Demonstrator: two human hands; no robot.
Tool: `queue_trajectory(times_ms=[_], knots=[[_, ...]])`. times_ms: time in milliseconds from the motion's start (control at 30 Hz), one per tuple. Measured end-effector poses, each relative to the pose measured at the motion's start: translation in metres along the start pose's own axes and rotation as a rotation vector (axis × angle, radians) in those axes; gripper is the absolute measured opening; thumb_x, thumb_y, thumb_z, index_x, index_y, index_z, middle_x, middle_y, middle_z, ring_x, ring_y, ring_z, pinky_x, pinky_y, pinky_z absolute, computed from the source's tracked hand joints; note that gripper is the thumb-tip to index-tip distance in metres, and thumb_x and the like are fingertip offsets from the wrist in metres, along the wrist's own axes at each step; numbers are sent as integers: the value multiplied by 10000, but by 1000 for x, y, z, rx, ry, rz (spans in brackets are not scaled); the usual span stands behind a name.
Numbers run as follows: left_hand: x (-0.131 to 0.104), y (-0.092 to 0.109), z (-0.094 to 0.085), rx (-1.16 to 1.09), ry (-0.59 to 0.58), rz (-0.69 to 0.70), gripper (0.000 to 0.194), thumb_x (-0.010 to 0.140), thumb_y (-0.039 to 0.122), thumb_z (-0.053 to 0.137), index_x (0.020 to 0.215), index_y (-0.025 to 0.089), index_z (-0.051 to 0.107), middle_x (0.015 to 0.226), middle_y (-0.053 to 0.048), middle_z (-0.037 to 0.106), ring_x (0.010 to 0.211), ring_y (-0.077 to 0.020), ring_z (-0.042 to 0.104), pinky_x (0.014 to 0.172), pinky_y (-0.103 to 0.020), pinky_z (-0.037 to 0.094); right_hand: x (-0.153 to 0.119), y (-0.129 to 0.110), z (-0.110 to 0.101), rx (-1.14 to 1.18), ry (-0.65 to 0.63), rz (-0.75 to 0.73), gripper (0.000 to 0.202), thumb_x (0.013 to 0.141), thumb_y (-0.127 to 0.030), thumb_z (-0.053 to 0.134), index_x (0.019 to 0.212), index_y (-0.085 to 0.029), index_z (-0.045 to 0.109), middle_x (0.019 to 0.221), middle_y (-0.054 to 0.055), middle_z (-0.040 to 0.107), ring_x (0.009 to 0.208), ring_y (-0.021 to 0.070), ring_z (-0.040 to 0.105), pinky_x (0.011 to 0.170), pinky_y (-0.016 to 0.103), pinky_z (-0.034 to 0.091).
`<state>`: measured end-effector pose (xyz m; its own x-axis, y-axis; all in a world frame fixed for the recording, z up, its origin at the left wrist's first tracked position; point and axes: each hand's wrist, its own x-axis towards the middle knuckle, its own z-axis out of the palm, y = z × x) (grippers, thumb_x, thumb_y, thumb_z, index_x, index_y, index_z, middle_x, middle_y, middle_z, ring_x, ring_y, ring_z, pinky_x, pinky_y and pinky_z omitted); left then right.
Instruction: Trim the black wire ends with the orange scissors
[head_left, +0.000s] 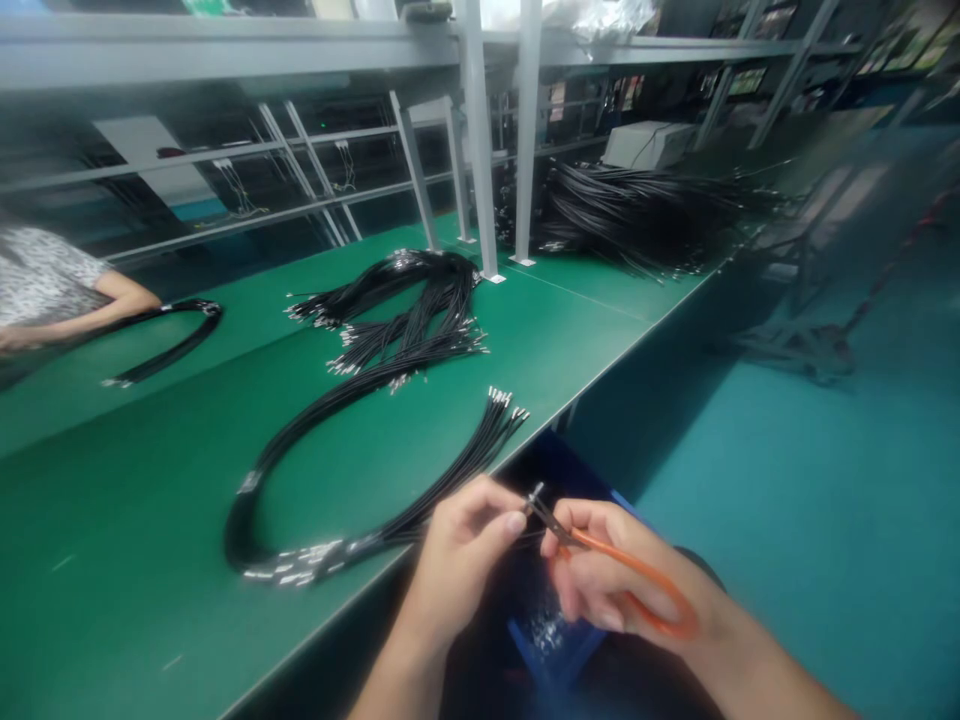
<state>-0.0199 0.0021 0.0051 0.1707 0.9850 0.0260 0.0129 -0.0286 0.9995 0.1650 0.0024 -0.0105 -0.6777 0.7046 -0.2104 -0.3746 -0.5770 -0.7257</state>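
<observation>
My left hand (469,545) pinches the end of a black cable near its small metal tip (535,492). Orange-handled scissors (637,570) are held in my right hand (615,560), with their dark blades against that tip. A curved bundle of black cables (300,430) with pale tips lies on the green table (172,500), and one end of it reaches toward my left hand. More black cables (420,290) are heaped farther back on the table.
Below my hands is a blue bin (559,650) with small shiny pieces. Grey posts (487,150) stand on the table. A large cable pile (630,210) and a white box (649,145) lie behind. Another person's arm (124,295) rests beside a cable bundle at left.
</observation>
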Motion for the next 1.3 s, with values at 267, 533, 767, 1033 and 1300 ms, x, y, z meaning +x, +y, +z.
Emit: queue_trajectory(times_ms=[267,533,767,1033,1300], knots=[[0,1,1,99,41,70,84,811,243,648,755,181,661,726,6,581,707,-135,538,676,-234,409,2,-1,2,-49,29,7,218,711,-184,688,889,-139,572,591,30,686,328,22,419,321,113,290],[2,2,1,87,31,4,122,824,279,620,786,170,657,756,-12,593,728,-155,528,694,-246,401,-2,-5,6,-262,96,90,248,711,-266,720,841,-170,532,531,-21,650,275,30,408,271,110,287],[4,3,-3,-132,-54,-101,142,823,267,602,750,149,628,690,1,539,671,-129,459,660,-232,376,-4,-7,1,-115,-44,80,329,651,-284,761,868,-144,558,581,5,664,353,19,393,339,118,278],[2,3,-4,-174,-73,-110,133,818,248,597,751,140,635,710,-12,549,684,-130,455,675,-236,374,2,-6,1,-40,-94,38,297,700,-303,729,873,-135,555,579,11,657,333,20,371,337,150,240],[2,7,-3,-170,-74,-83,126,806,254,614,749,147,646,720,-20,568,686,-140,483,668,-237,391,4,-9,1,-54,-92,47,301,705,-311,734,877,-134,561,571,14,656,329,19,368,334,149,233]])
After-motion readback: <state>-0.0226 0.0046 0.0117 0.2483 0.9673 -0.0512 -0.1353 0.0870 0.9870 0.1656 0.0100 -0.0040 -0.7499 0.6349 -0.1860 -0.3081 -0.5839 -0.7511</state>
